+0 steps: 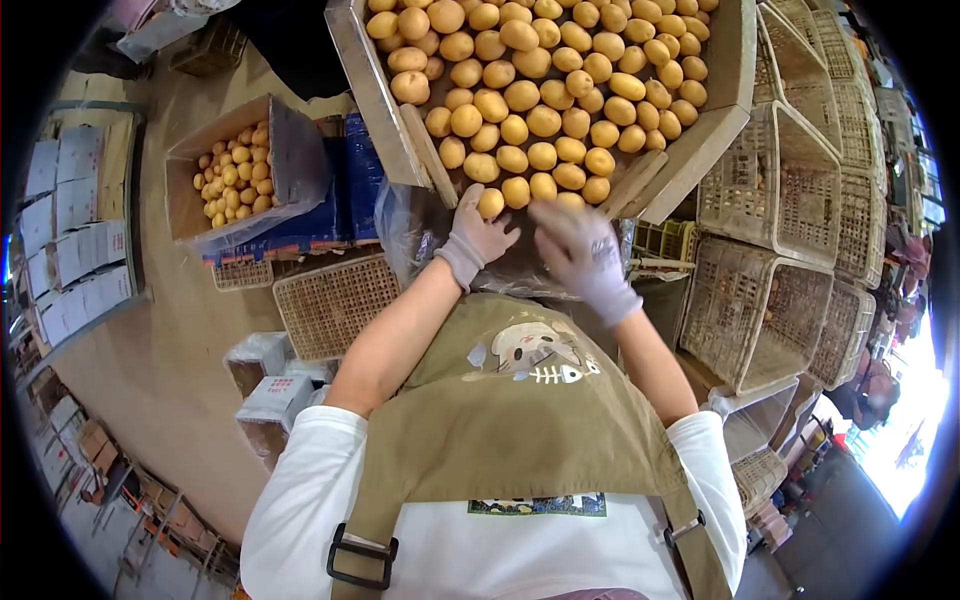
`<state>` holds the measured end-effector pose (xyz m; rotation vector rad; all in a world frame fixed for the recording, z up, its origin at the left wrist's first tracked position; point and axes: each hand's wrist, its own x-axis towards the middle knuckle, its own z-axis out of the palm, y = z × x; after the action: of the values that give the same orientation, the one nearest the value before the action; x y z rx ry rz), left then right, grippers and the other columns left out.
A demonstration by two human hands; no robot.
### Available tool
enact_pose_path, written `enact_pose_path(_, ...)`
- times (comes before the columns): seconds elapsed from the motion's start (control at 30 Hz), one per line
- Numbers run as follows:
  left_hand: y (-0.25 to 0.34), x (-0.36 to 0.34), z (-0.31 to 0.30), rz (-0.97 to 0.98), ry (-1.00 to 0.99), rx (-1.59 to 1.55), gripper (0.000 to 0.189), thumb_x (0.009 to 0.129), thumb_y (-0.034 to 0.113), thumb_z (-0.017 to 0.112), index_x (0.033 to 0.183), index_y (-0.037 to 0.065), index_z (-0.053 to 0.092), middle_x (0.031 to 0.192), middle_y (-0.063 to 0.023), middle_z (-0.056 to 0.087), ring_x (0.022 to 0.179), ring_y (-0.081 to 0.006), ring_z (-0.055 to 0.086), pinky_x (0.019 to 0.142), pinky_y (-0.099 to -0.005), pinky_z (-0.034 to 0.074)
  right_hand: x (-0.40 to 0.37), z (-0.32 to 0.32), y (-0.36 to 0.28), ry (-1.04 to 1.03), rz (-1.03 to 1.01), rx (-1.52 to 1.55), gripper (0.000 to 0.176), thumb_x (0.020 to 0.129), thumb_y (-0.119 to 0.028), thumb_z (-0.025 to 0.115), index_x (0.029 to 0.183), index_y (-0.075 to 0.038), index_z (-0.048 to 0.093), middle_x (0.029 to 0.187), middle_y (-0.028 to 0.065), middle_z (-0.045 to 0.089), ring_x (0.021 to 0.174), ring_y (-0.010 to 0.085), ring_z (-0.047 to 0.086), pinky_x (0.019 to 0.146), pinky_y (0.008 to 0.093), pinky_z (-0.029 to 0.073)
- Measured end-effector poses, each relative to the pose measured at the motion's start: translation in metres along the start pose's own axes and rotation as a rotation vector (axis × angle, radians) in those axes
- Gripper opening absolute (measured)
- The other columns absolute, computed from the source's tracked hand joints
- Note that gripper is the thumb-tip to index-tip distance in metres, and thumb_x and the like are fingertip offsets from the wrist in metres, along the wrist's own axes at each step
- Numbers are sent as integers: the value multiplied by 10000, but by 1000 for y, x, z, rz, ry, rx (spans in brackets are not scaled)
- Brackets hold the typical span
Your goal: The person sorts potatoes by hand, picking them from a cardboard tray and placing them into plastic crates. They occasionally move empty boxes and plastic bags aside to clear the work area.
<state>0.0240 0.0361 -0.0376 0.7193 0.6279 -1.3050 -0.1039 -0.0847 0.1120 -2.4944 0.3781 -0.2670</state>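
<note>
Many round yellow-orange fruits [543,121] lie on a sorting tray with wooden sides [385,110], which narrows toward me. My left hand [482,232], in a pale glove, is at the left of the tray's near opening, fingers apart, its fingertips beside the nearest fruit at that side. My right hand [580,250], gloved too, is at the right of the opening by the front row; motion smears its fingers, and whether it holds anything cannot be made out. Below both hands, clear plastic lining [405,225] hangs at the opening.
To the left stands a plastic-lined carton [215,165] of similar fruits, with an upturned woven-pattern crate [338,303] nearer me. Wrapped boxes [275,398] sit on the floor at lower left. Stacked plastic crates [750,310] line the right side. A dark-clothed person [290,45] is partly visible beyond the tray.
</note>
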Motion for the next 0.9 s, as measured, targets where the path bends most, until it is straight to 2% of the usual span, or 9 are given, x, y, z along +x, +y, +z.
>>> enact_pose_path(0.13, 0, -9, 7, 171, 57, 114, 476, 944, 426, 594, 1298, 111, 546, 1293, -21, 562, 1199, -215, 512, 1069, -402, 377, 25, -4, 38, -241, 35, -451, 401, 876, -254, 662, 1257, -130, 642, 1351, 163, 579, 1205, 382, 546, 993, 496, 437)
enact_pose_path(0.2, 6, -36, 33, 231, 41, 104, 508, 955, 454, 575, 1310, 91, 558, 1293, -32, 588, 1224, -196, 534, 1114, -399, 319, 48, -9, 58, -47, 407, 82, 365, 860, -365, 670, 1158, -155, 686, 1350, 155, 577, 1212, 359, 545, 1019, 524, 407)
enact_pose_path(0.23, 0, -11, 11, 203, 145, 160, 681, 930, 580, 544, 1417, 110, 469, 1435, -25, 478, 1345, -206, 433, 1106, -440, 323, 55, 0, 62, 257, 234, -365, 418, 837, -420, 696, 1174, -174, 706, 1405, 176, 533, 1237, 377, 516, 1000, 561, 401)
enact_pose_path(0.37, 10, -24, 35, -121, -48, -146, 855, 849, 793, 413, 1478, 215, 385, 1495, -26, 405, 1418, -216, 325, 1092, -570, 291, 43, 24, 29, -412, 249, -510, 723, 776, -577, 706, 1439, -387, 488, 1636, 154, 219, 1515, 434, 128, 1070, 806, 133)
enact_pose_path(0.57, -9, 18, -4, -127, -379, -364, 889, 812, 825, 393, 1479, 237, 403, 1559, -42, 367, 1402, -276, 367, 1053, -652, 307, 13, 34, 34, -278, 74, -517, 400, 821, -505, 678, 1176, -326, 716, 1569, 85, 385, 1475, 410, 265, 1064, 753, 244)
enact_pose_path(0.67, 8, -19, 31, -64, -401, -119, 899, 811, 821, 393, 1501, 246, 374, 1543, -49, 390, 1401, -281, 374, 1045, -672, 317, 38, 18, 39, -266, 132, -358, 298, 830, -395, 698, 1093, -257, 721, 1370, 79, 588, 1273, 354, 544, 966, 604, 456)
enact_pose_path(0.73, -3, -9, 28, -94, -328, -269, 915, 820, 812, 413, 1536, 251, 316, 1592, -50, 313, 1457, -316, 281, 1091, -723, 227, 70, 9, 52, 169, 159, -112, 144, 877, -225, 658, 987, -132, 674, 1044, 112, 688, 840, 349, 683, 728, 432, 553)
enact_pose_path(0.8, -5, -18, 38, -100, -267, -352, 878, 853, 789, 392, 1535, 241, 322, 1600, -50, 306, 1496, -350, 215, 1122, -738, 159, 111, -6, 53, 264, 213, -287, 278, 913, -250, 603, 1173, -161, 645, 1134, 110, 676, 944, 358, 678, 793, 458, 538)
enact_pose_path(0.9, -10, -5, 27, -111, -315, -353, 1042, 779, 841, 473, 1588, 262, 164, 1659, -43, 120, 1533, -360, 37, 1115, -758, 93, 154, 2, 67, 7, 379, -376, 466, 923, -368, 593, 1355, -205, 529, 1345, 176, 559, 1135, 361, 623, 918, 492, 504)
